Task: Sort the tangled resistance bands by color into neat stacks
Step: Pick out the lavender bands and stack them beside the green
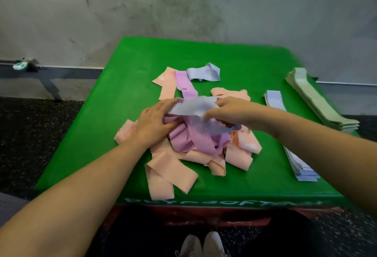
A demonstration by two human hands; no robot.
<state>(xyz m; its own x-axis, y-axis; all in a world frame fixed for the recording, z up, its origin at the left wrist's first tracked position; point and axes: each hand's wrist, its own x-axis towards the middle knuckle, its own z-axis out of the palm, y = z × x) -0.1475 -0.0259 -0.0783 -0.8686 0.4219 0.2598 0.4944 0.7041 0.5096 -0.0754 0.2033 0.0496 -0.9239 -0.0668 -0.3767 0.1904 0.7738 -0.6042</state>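
Counter (98, 134): square top with a bright green padded cover, centre of the frame; blurred white lettering along its near edge, a red base below.

Tangled heap (195, 146) of flat elastic resistance bands, centre of the counter: peach bands around the outside, lilac-pink bands bunched in the middle. More peach and lilac-pink bands trail toward the upper centre.

Loose pale blue band, crumpled (205, 72): upper centre of the counter, just beyond the trailing bands, apart from the heap.

Pale blue band, held (193, 107): stretched between both hands above the heap's far side, one end drooping over the lilac-pink bands.

Left hand (155, 121): left of centre, palm down on the heap; fingers fairly straight and close together, their tips at the held band's left end. Whether they pinch it cannot be told.

Right hand (230, 110): right of centre; fingers curled round the held band's right part, thumb under it.

Stack of pale blue bands (299, 167): laid flat, right side of the counter, partly behind the right forearm.

Stack of pale green bands (318, 101): laid flat, far right edge of the counter.

Background: grey stained wall, dark speckled floor; two white shoes (202, 245) at bottom centre.
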